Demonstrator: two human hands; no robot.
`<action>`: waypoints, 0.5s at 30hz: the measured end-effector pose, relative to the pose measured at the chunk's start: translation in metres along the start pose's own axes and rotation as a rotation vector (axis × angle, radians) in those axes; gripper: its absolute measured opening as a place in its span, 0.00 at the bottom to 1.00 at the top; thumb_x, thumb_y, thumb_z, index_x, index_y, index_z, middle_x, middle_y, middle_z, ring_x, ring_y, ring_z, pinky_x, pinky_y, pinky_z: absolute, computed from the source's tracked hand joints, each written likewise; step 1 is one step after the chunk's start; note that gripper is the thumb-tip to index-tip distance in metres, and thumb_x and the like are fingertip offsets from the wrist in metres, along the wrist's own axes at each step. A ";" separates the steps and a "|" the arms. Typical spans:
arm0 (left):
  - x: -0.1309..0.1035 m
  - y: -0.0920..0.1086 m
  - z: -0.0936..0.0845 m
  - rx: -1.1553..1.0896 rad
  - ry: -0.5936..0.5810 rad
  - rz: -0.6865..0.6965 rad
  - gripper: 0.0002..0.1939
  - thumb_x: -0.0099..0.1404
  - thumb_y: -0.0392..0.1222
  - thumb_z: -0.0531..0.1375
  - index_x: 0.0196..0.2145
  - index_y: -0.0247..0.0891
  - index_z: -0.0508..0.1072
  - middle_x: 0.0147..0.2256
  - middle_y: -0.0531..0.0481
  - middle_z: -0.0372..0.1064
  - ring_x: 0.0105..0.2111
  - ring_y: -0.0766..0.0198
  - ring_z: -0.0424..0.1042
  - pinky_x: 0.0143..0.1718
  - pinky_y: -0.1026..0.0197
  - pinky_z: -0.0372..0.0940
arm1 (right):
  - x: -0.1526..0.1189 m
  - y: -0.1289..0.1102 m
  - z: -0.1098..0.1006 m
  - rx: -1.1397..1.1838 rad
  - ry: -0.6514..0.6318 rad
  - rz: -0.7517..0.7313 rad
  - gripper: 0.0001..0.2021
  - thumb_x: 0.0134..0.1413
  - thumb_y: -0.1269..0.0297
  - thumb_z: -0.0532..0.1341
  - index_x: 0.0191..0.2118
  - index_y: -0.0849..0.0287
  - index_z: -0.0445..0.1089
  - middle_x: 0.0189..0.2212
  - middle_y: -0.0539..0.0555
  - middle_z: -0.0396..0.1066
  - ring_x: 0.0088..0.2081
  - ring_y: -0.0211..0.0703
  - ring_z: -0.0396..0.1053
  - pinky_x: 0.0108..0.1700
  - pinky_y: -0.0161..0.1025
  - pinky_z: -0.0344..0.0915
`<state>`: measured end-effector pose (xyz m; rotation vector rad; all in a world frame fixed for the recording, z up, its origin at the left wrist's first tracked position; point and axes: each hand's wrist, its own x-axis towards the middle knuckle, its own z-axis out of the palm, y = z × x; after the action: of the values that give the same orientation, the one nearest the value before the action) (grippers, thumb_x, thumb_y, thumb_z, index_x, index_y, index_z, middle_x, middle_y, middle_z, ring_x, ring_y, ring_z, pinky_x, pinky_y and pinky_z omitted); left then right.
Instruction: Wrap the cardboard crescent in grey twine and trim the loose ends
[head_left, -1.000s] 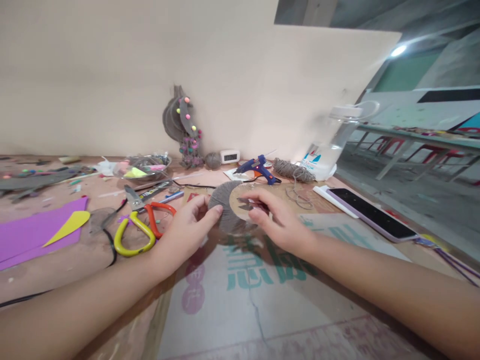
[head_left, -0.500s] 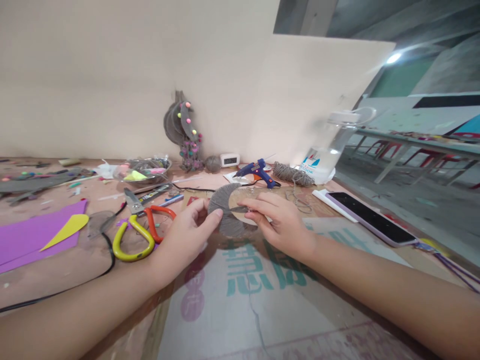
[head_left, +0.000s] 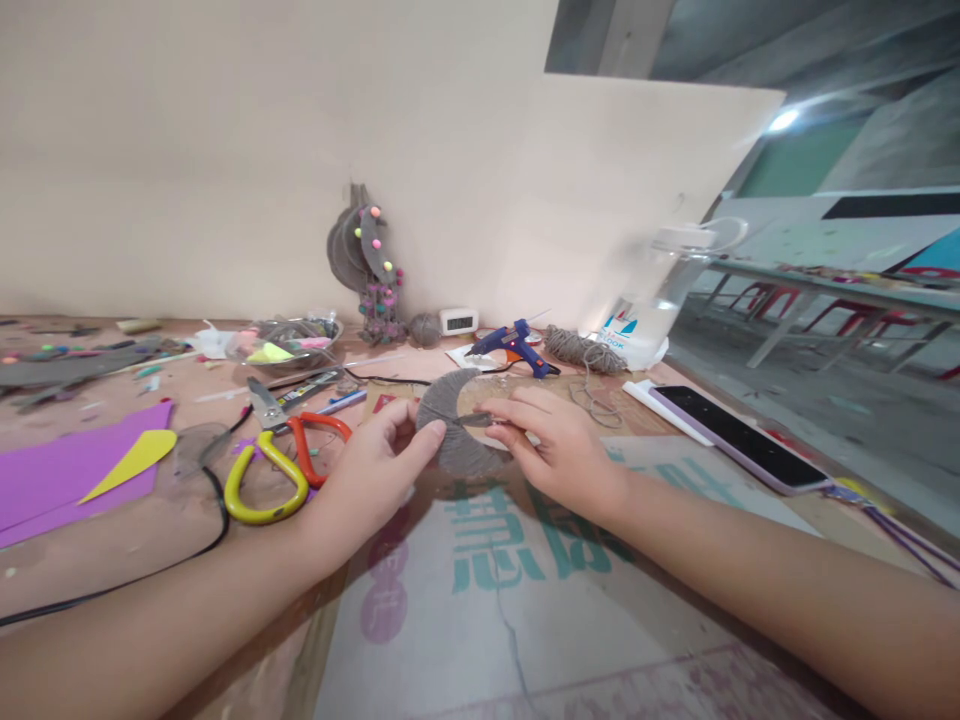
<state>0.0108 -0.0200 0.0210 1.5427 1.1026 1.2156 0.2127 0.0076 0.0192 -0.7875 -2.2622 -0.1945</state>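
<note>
A crescent shape wrapped in grey yarn (head_left: 438,408) is held above the printed cardboard sheet (head_left: 465,620). My left hand (head_left: 390,450) grips its left edge, thumb in front and fingers behind. At the crescent's inner curve, my right hand (head_left: 555,440) pinches a short bundle of grey yarn (head_left: 474,419) pulled out to the right. The right fingertips are closed together on that yarn. The lower right tip of the crescent is partly hidden by the right fingers.
Scissors (head_left: 266,480) lie left of my left hand, near purple paper (head_left: 45,470). Behind stand a blue glue gun (head_left: 517,347), a grey yarn skein (head_left: 585,350), a small digital clock (head_left: 458,321) and a water bottle (head_left: 645,300). A phone (head_left: 742,437) lies at right.
Both hands keep nearly the same place and hold. The crescent has turned very slightly, and its lower part shows more grey yarn beside the right fingers.
</note>
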 end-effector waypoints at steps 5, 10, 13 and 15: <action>0.001 -0.001 0.000 0.002 0.001 0.020 0.10 0.60 0.46 0.58 0.27 0.37 0.65 0.24 0.56 0.63 0.25 0.69 0.64 0.27 0.67 0.59 | -0.001 0.001 0.002 0.011 0.011 0.027 0.11 0.60 0.66 0.54 0.46 0.57 0.69 0.36 0.55 0.72 0.40 0.43 0.69 0.41 0.40 0.65; 0.001 0.001 0.001 -0.014 -0.003 0.007 0.10 0.60 0.45 0.57 0.26 0.37 0.65 0.24 0.56 0.63 0.25 0.69 0.64 0.28 0.67 0.60 | -0.002 0.000 0.001 -0.008 0.000 0.032 0.11 0.60 0.67 0.55 0.46 0.58 0.69 0.36 0.56 0.72 0.40 0.42 0.69 0.42 0.39 0.65; 0.001 0.003 0.001 -0.027 -0.001 -0.003 0.10 0.59 0.45 0.58 0.25 0.37 0.64 0.23 0.56 0.63 0.24 0.68 0.63 0.27 0.66 0.60 | -0.002 0.000 0.001 -0.016 0.007 0.023 0.11 0.60 0.67 0.55 0.46 0.59 0.70 0.37 0.56 0.73 0.40 0.42 0.69 0.43 0.39 0.65; 0.001 0.002 0.001 -0.014 0.005 0.008 0.10 0.59 0.45 0.58 0.25 0.37 0.65 0.23 0.55 0.63 0.25 0.68 0.64 0.27 0.66 0.60 | -0.001 0.000 0.001 -0.013 0.005 0.027 0.11 0.60 0.66 0.55 0.46 0.58 0.69 0.37 0.56 0.73 0.40 0.42 0.69 0.43 0.40 0.65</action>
<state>0.0123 -0.0193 0.0234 1.5354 1.0904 1.2311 0.2132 0.0076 0.0176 -0.8233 -2.2465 -0.1986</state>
